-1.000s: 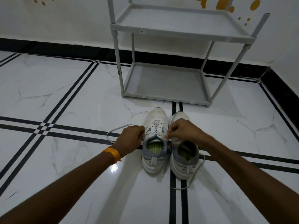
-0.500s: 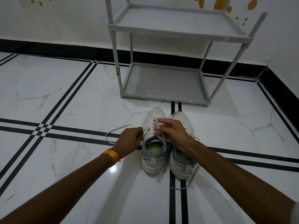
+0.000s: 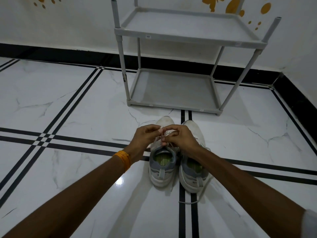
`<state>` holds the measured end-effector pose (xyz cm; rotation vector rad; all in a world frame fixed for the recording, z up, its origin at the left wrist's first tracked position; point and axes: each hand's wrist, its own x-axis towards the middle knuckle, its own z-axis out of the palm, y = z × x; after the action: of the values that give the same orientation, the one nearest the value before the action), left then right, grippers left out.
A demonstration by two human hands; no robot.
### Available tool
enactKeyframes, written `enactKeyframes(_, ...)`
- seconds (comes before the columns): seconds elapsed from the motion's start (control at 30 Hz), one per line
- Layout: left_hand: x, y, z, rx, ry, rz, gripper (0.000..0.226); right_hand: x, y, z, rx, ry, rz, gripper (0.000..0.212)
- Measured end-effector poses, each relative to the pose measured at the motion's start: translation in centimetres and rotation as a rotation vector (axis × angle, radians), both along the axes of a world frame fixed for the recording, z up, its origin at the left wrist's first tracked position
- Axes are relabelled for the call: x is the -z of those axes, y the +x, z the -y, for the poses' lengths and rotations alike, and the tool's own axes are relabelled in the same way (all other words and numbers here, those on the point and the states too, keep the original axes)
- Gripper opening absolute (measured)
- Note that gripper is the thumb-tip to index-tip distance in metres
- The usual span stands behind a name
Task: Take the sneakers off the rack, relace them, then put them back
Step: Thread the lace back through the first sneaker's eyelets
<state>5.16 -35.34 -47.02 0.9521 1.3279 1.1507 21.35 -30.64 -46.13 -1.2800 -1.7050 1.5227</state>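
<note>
Shoes [image 3: 178, 158] off, just in front of empty rack [image 3: 173, 90]; left hand [image 3: 145, 136] and right hand [image 3: 180, 137] pinched on left shoe's lace [image 3: 163, 134]; other lace [image 3: 202, 191] loose, putting back still to do.

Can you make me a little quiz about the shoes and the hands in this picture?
1. True or false: the sneakers sit on the rack.
2. Which sneaker are the left hand and right hand working on?
A. left sneaker
B. right sneaker
3. Fill in: a loose lace trails on the floor beside the ___ sneaker.

Key: 1 false; 2 A; 3 right.
</note>
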Motion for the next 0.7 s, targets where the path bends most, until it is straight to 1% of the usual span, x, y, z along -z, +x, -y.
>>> enactKeyframes(0.1, 0.8, 0.2, -0.6, -0.064, 0.158, -0.205, 0.019, -0.1, 0.1, 0.0, 0.002, -0.018, -0.010, 0.028)
enactKeyframes(0.27, 1.4, 0.9, -0.3, -0.060, 0.298, -0.441, 0.020, 0.4, 0.3, -0.4, 0.011, -0.038, -0.010, 0.026)
enactKeyframes(0.33, 1.7, 1.2, -0.3, -0.071, 0.348, -0.499, 0.018, 0.7, 0.3, -0.6, 0.002, -0.040, 0.003, 0.029)
enactKeyframes(0.47, 1.6, 1.1, -0.6, -0.070, 0.318, -0.498, 0.014, 1.2, 0.3, -1.1, -0.019, -0.039, 0.039, 0.040)
enactKeyframes(0.6, 0.9, 1.3, -1.0, -0.045, 0.213, -0.365, 0.012, 1.5, 0.4, -1.4, -0.058, -0.009, 0.078, 0.043)
enactKeyframes(0.63, 0.8, 1.2, -1.1, -0.057, 0.181, -0.334, 0.014, 1.5, 0.4, -1.4, -0.066, 0.003, 0.084, 0.043)
enactKeyframes(0.7, 0.8, 1.0, -1.4, -0.092, 0.117, -0.281, 0.030, 1.4, 0.3, -1.2, -0.073, 0.022, 0.098, 0.042)
